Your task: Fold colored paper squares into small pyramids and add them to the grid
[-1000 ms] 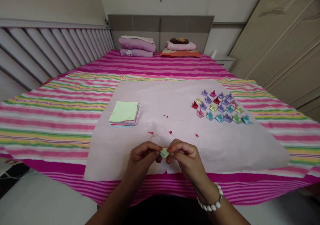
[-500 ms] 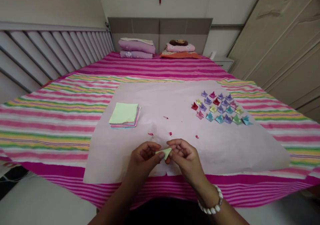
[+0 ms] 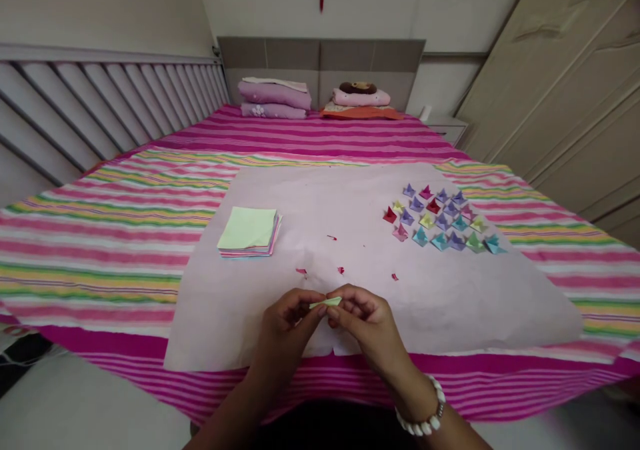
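Note:
Between the fingertips of both hands is a small folded piece of pale green paper point(image 3: 327, 302), held just above the large pale sheet point(image 3: 220, 317). My left hand point(image 3: 290, 320) pinches its left end, thumb in front and fingers behind. My right hand point(image 3: 361, 317) grips the right end the same way; a white beaded bracelet is on that wrist. The thumbs almost meet at the middle. Fingers cover much of the lower part of the folded paper. Just beyond the hands lie small red paper scraps point(image 3: 341, 271).
A stack of coloured square paper point(image 3: 247, 229), pale green on top, sits on the sheet's left. Rows of folded paper shapes point(image 3: 443, 221) in several colours stand at the right. The sheet lies on a striped bedspread point(image 3: 110, 237). Folded bedding point(image 3: 275, 97) rests by the headboard.
The green paper has turned so that it looks narrower and flatter. My right hand has moved left, bringing its thumb close to the left one.

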`<state>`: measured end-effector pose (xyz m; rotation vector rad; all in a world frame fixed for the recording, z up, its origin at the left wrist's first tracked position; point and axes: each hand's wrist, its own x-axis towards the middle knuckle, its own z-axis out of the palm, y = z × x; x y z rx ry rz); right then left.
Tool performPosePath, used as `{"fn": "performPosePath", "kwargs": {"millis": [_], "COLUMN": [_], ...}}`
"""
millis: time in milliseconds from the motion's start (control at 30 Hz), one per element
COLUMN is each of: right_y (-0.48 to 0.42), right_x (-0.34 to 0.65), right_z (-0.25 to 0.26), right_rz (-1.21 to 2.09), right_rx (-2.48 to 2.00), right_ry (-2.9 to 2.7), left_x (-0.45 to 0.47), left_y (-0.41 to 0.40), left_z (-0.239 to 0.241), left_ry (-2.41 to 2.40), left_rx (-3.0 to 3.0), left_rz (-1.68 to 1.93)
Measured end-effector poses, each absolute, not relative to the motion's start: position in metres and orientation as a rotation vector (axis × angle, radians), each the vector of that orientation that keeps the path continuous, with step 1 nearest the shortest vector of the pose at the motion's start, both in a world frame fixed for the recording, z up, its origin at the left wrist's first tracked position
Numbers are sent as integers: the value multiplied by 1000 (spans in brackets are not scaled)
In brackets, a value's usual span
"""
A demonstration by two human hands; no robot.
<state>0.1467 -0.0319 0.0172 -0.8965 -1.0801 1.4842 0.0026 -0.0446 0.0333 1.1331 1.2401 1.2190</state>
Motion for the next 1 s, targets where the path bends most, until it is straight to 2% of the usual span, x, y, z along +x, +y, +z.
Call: {"fn": "performPosePath", "kwargs": {"millis": [500,733,1000], "right_y": [-31,-31,-32], "right_x": [148,147,149], "right_z": [17,10,-2], "right_rz": [1431,1456,1426], "right_rx": [-891,-849,-810], "right_ry": [-1134,-1002,-942], "left_x": [-7,-1,1], "left_y": [-31,-33,-34], "left_z": [29,24,20], "left_ry": [1198,1239,1221], "left_rx": [1080,1289,1392], "left_rz": [961,1089,995]}}
